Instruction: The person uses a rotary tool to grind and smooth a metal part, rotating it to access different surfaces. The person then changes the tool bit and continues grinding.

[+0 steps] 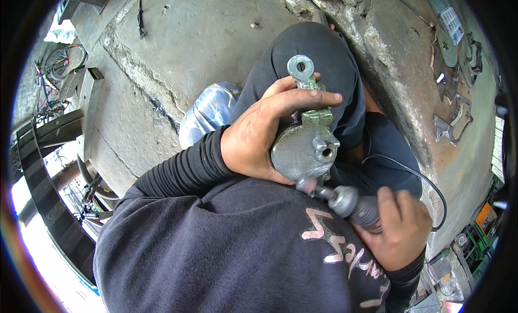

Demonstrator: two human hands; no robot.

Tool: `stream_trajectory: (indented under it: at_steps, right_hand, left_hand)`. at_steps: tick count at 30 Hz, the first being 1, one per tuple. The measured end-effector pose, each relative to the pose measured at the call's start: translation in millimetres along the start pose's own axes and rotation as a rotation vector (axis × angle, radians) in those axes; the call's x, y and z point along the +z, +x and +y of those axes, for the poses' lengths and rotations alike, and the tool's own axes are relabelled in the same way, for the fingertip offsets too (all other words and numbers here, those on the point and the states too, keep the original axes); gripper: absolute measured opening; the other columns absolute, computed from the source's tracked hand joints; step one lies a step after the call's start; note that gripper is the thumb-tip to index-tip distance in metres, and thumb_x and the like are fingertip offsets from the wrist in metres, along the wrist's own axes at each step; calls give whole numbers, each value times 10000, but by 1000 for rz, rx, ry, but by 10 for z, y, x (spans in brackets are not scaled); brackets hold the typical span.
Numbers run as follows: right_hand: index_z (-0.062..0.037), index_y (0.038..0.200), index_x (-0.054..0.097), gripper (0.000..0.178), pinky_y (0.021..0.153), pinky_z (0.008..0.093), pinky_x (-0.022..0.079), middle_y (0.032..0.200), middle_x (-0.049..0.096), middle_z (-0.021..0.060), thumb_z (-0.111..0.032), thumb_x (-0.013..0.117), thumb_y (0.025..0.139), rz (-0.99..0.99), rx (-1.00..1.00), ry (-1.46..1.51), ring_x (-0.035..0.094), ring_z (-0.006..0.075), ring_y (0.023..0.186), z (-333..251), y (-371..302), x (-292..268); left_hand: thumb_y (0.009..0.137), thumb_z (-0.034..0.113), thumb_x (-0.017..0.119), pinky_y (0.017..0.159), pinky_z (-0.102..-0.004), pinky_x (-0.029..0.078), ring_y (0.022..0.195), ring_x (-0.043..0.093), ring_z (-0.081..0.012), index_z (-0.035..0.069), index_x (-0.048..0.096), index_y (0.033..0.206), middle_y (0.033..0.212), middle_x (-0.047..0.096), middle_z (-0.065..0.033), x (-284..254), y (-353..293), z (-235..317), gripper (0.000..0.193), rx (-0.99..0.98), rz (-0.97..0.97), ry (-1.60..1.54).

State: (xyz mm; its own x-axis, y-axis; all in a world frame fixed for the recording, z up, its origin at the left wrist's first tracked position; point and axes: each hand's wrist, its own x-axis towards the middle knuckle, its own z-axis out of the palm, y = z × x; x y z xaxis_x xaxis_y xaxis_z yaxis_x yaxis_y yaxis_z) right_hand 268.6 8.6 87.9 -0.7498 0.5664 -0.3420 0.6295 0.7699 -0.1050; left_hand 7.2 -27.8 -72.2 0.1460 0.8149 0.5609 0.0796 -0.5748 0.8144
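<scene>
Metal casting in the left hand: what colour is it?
Dull silver-grey, bare metal, seen in the head view: the metal casting held by the left hand.

- Left hand point(258, 135): palm and thumb wrap the grey metal casting point(306, 145), covering its side toward nine o'clock.
- Right hand point(398, 229): closed round the die grinder point(353, 205); tool body under the fingers hidden.
- Grinding tip point(307, 184): blurred, shape not readable.
- Black cable point(415, 178): its end is lost behind the right hand.
- Plastic bottle point(208, 112): partly behind the sleeve and knee.
- Metal parts at two o'clock point(450, 118): bent by the rim, kind unclear.
- Bicycle at ten o'clock point(62, 62): small, cut off.
</scene>
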Motion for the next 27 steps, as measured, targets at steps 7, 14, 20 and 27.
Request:
stream_trajectory:
  at_steps: [7, 14, 20, 27]
  right_hand:
    - [-12, 1078, 609, 633, 605, 444, 440, 824, 524, 119, -331, 864, 594, 10, 83, 16, 567, 334, 688, -43, -1, 8]
    - [1, 1087, 607, 653, 610, 443, 448, 828, 522, 127, -310, 869, 576, -17, 63, 24, 574, 341, 698, -69, 22, 16]
    - [-6, 1084, 605, 662, 615, 450, 448, 852, 524, 132, -331, 872, 572, -19, 75, 32, 570, 337, 702, -80, 44, 30]
    - [-8, 1083, 609, 621, 615, 444, 448, 824, 528, 125, -326, 852, 609, 18, 95, 21, 572, 341, 690, -74, 59, 19]
  left_hand:
    - [557, 352, 978, 1136, -489, 299, 1388, 375, -393, 46, 278, 1474, 1430, 494, -250, 68, -14, -201, 1194, 114, 68, -160]
    - [566, 348, 972, 1144, -499, 281, 1401, 356, -388, 47, 263, 1489, 1426, 496, -257, 83, -17, -264, 1202, 162, 65, -163]
    - [576, 332, 964, 1162, -488, 239, 1392, 376, -374, 42, 276, 1487, 1416, 511, -255, 100, -20, -284, 1177, 174, 76, -180]
    - [590, 338, 953, 1167, -481, 218, 1371, 403, -344, 38, 284, 1481, 1401, 529, -247, 104, -32, -284, 1154, 166, 69, -160]
